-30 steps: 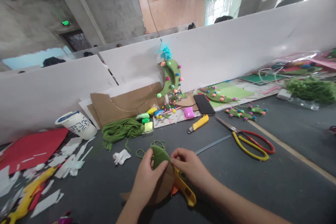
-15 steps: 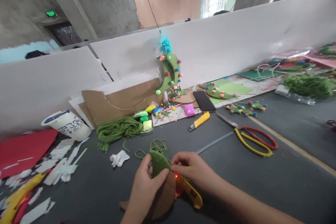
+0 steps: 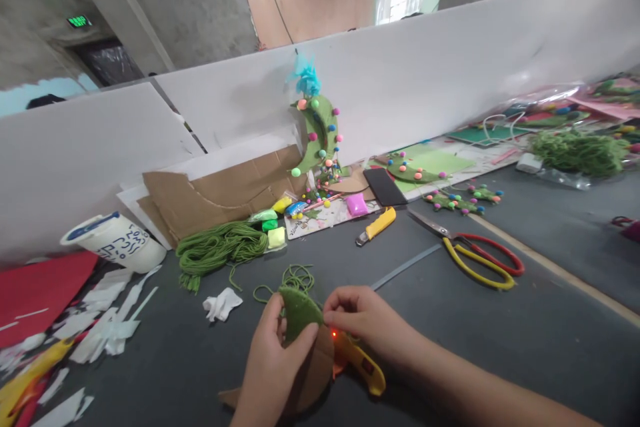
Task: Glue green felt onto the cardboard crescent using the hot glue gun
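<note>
My left hand [image 3: 283, 347] grips a brown cardboard crescent [image 3: 315, 373], its upper end covered in green yarn [image 3: 301, 313]. Thumb and fingers clasp the covered part from both sides. At the right edge of that covering, my right hand [image 3: 357, 310] is closed in a pinch on the yarn; the strand between the fingertips is hardly visible. Loose loops of green yarn [image 3: 299, 277] lie on the table just behind. Under my right wrist rests a yellow and orange glue gun [image 3: 367, 370] with a red light lit. My left hand and forearm hide part of the cardboard.
Behind lie a green yarn skein [image 3: 223, 247], a yellow utility knife [image 3: 376, 227], scissors [image 3: 465, 253] and a phone [image 3: 384, 187]. A decorated green crescent [image 3: 327, 127] stands against the white partition [image 3: 425, 80]. At left are a white cup [image 3: 117, 240] and paper scraps [image 3: 110, 327].
The view has shifted slightly, so the background sits a little further left and higher. Both hands keep nearly the same hold on the crescent and yarn.
</note>
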`<state>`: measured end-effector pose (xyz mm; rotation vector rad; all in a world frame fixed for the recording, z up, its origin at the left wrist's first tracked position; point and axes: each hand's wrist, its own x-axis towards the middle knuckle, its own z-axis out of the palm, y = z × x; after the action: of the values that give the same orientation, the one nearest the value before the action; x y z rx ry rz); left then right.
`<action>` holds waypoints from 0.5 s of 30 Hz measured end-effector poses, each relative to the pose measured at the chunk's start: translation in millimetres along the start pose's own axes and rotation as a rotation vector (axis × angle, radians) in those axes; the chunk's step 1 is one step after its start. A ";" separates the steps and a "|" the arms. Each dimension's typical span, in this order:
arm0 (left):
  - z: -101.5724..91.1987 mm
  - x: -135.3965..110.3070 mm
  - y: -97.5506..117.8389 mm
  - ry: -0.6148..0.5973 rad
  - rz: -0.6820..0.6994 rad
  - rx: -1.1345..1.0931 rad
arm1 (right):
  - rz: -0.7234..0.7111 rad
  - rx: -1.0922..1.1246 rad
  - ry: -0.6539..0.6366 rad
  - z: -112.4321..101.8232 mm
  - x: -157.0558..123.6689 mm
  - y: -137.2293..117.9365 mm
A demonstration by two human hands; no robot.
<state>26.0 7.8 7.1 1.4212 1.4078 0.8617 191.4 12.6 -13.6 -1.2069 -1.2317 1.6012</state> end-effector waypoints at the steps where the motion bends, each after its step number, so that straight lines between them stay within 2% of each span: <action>1: 0.2 0.2 -0.4 -0.003 -0.004 0.000 | 0.000 -0.002 -0.003 0.2 0.1 1.4; 8: -4.7 0.9 -2.5 0.066 -0.014 0.044 | -0.058 -0.085 -0.041 -7.7 1.7 -1.1; 12: -7.8 0.0 -0.2 0.073 -0.011 0.017 | -0.143 -0.173 -0.002 -22.6 1.4 -12.4; 15: -6.3 -2.2 3.0 0.074 -0.025 0.002 | -0.182 -0.208 0.014 -24.1 -1.6 -16.3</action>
<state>21.0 6.8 12.3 1.3831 1.4793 0.9055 215.5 20.8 0.5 -1.1921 -1.4836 1.3554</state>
